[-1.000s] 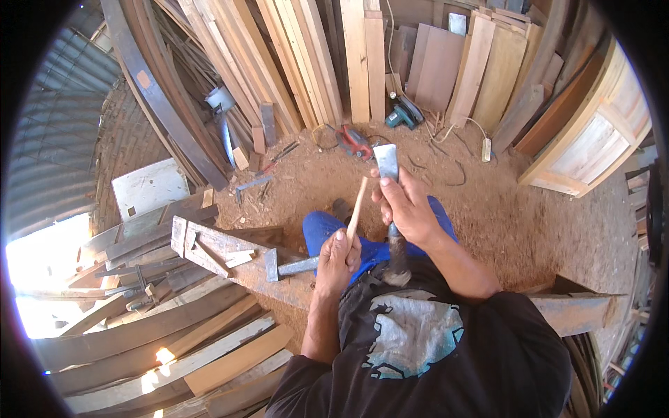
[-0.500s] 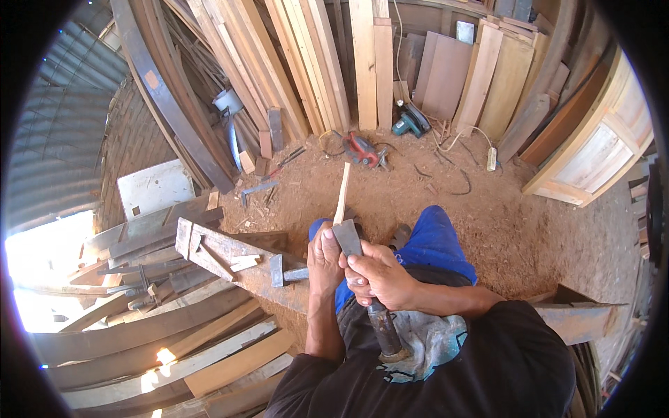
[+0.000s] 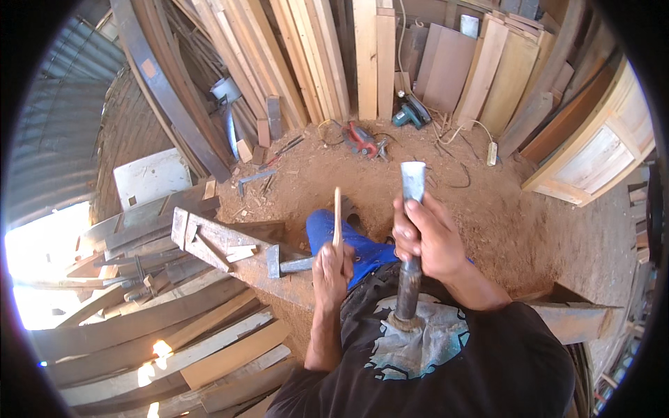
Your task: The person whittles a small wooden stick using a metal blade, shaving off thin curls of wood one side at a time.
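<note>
Upright in my left hand (image 3: 330, 272) is a thin, pale wooden stick (image 3: 338, 216), its narrow end pointing away from me. The fingers are closed around its lower part. My right hand (image 3: 428, 237) grips a wide chisel (image 3: 413, 180) by its shank, the flat metal blade pointing away. Its dark, round handle (image 3: 408, 289) hangs below the hand, close to my shirt. Blade and stick are apart. Left of my left hand, a hammer (image 3: 274, 262) lies on a worn wooden plank (image 3: 209, 233), beside small wood pieces (image 3: 241, 252).
Long boards (image 3: 366, 63) lean along the far side. On the sawdust-covered ground lie a red power tool (image 3: 362, 139), a green circular saw (image 3: 410, 115) and a cord with a white socket block (image 3: 492, 153). Stacked timber (image 3: 139, 331) fills the lower left; a panelled door (image 3: 599, 150) leans at right.
The chisel has come away from the stick, moving right with my right hand, its blade now pointing straight ahead. My left hand has lowered slightly with the stick.
</note>
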Motion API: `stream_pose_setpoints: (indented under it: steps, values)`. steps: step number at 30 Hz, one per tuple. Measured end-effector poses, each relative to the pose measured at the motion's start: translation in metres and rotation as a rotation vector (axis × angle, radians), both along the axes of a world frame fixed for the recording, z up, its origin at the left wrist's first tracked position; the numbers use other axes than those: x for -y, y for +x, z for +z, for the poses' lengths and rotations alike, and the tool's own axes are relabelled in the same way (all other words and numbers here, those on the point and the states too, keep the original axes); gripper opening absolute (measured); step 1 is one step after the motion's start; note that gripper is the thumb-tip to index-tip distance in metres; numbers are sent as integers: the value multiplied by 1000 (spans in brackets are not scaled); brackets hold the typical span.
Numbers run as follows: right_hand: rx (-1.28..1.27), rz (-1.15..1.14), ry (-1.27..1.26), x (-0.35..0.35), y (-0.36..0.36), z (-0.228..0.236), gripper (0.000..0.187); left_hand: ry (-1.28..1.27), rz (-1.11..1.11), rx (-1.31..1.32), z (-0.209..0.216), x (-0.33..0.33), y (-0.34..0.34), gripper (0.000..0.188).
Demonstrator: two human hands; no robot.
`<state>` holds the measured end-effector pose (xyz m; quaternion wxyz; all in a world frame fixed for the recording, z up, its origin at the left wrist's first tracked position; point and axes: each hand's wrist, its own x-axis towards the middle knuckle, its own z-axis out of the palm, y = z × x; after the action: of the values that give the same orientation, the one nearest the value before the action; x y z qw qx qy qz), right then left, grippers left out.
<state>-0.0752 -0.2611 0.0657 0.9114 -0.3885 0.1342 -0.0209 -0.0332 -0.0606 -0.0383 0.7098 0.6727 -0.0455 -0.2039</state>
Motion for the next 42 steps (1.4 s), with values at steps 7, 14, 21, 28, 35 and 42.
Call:
stream_pose_setpoints:
  steps: [7,14,21,28,35,42]
  values:
    - [-77,267,183,-48,24,-13,19,-251,111,-40,39,39,52,38]
    - [-52,383,127,-66,5,-17,19,98,96,311,48,27,41,35]
    - [-66,378,96,-60,-3,-6,20,120,98,353,56,28,29,45]
    - [139,-91,-28,-24,-25,24,25,372,-135,695,22,10,-13,41]
    - [-19,61,177,-18,8,-11,20,-258,83,-153,27,24,18,43]
    - [-37,368,135,-71,16,-14,19,1,198,166,54,33,47,43]
